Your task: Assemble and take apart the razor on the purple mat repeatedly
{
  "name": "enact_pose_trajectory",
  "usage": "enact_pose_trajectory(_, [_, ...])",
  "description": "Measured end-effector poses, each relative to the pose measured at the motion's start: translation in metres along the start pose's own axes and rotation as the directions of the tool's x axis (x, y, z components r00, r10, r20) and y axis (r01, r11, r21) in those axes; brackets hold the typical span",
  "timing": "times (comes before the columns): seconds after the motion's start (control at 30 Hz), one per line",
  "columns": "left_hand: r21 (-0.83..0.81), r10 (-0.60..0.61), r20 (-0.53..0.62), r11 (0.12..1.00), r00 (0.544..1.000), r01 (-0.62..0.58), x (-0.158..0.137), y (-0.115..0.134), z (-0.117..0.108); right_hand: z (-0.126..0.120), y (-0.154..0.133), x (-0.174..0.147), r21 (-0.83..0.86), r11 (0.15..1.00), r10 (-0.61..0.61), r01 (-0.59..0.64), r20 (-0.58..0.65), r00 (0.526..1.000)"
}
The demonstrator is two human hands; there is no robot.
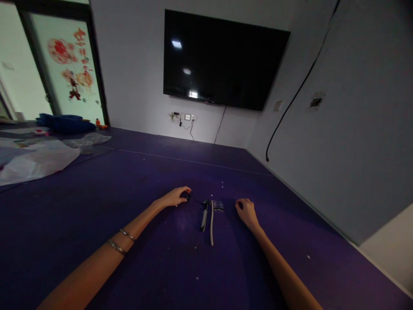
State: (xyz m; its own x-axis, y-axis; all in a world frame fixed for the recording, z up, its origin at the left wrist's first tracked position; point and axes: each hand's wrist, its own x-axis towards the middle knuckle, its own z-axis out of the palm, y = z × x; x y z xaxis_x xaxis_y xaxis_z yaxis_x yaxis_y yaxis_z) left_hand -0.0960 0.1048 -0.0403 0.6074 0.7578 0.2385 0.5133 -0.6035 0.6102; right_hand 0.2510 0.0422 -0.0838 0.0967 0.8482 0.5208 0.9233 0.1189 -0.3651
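My left hand (174,197) is low over the purple tabletop, its thumb and fingers closed around a small dark object (188,196) whose kind I cannot make out. To the right, my right hand (247,212) rests on the surface with its fingers curled in, and nothing shows in them. Between the hands lies a slim tool (204,218) with a black head and a grey-and-black handle. Beside it is a short length of whitish cable (211,226), pointing toward me. A small clear packet (218,206) with dark contents touches or nearly touches the cable's far end.
White specks dot the purple table (155,258). Crumpled plastic sheeting (41,163) and a dark blue cloth bundle (66,123) lie at the far left. A black cable (297,92) hangs along the right wall. A television (226,60) is mounted above wall sockets (187,117).
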Motion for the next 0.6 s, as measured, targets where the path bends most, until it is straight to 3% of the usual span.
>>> enact_pose_trajectory(0.1, [-0.042, 0.027, 0.036, 0.999, 0.999, -0.025, 0.003, -0.002, -0.001, -0.001, -0.001, 0.000, -0.008, 1.000, 0.009, -0.009, 0.008, 1.000])
enact_pose_trajectory(0.4, [-0.117, 0.062, 0.000, 0.991, 0.998, -0.062, 0.003, -0.002, 0.001, -0.003, -0.005, -0.002, -0.017, 0.999, 0.028, -0.028, 0.013, 1.000])
enact_pose_trajectory(0.6, [-0.079, 0.050, -0.143, 0.995, 0.988, -0.061, 0.002, 0.018, 0.000, -0.003, -0.003, -0.001, 0.041, 0.999, 0.021, -0.021, 0.021, 1.000])
